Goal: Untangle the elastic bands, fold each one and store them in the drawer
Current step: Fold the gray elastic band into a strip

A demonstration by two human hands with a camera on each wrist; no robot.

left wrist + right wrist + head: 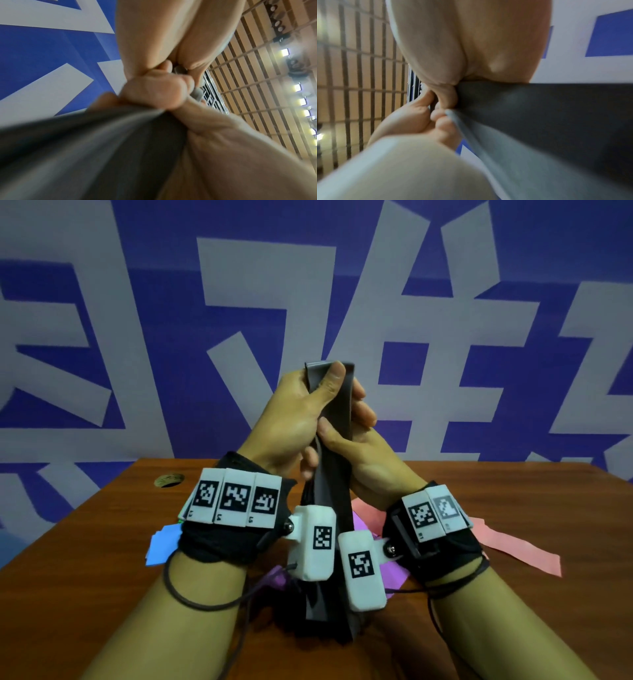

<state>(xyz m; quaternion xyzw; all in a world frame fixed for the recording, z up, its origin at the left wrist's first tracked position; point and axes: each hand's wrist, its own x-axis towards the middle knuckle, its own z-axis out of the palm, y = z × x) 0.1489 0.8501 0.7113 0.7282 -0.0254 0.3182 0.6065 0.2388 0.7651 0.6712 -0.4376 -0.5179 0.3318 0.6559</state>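
Observation:
A grey elastic band (339, 409) is held upright above the wooden table (102, 570), and its lower part hangs down between my wrists. My left hand (329, 385) grips its top end, thumb pressed over the front. Just below, my right hand (334, 436) holds the same band between thumb and fingers. In the left wrist view the grey band (102, 148) runs down from my left hand (163, 40). The right wrist view has the grey band (539, 115) coming out of my right hand (471, 47). No drawer is in view.
Other bands lie on the table under my arms: a pink one (513, 546) at the right, a blue one (162, 542) at the left, a purple one (363, 525) in the middle. A round cable hole (168, 479) sits far left. A blue-and-white wall stands behind.

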